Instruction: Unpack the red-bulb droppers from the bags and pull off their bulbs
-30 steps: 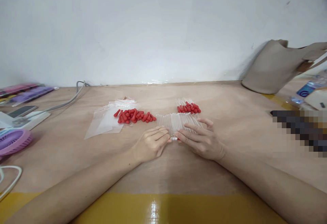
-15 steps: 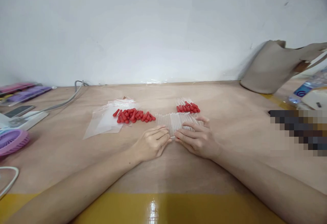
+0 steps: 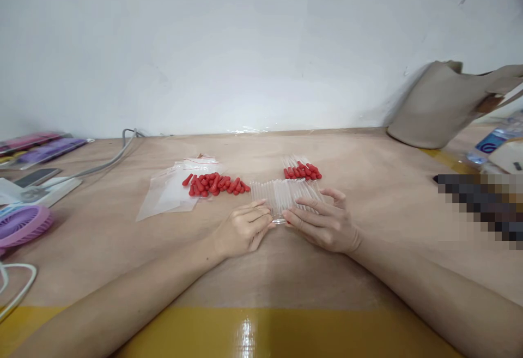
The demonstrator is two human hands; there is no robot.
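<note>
Many clear thin tubes [image 3: 279,194], like dropper pipettes, lie side by side in a row between my hands. My left hand [image 3: 247,228] is closed at the row's near left corner, its fingertips pinching the end of a clear tube that lies crosswise. Opposite it, my right hand [image 3: 322,224] has thumb and forefinger pinched near that tube's other end, where a speck of red shows; its other fingers rest over the row. Loose red rubber bulbs [image 3: 214,183] are piled to the left. Behind the row lie several tubes fitted with red bulbs [image 3: 302,171].
Clear zip bags [image 3: 163,200] lie under and beside the loose bulbs. At left are a purple fan [image 3: 26,224], a phone [image 3: 37,177] and a grey cable [image 3: 110,161]. A beige bag [image 3: 429,107] leans on the wall, with a water bottle [image 3: 490,143] at right.
My right hand has shifted slightly right, away from the left hand, and a little red now shows at its fingertips. The left hand stays almost still. The view has shifted slightly.
</note>
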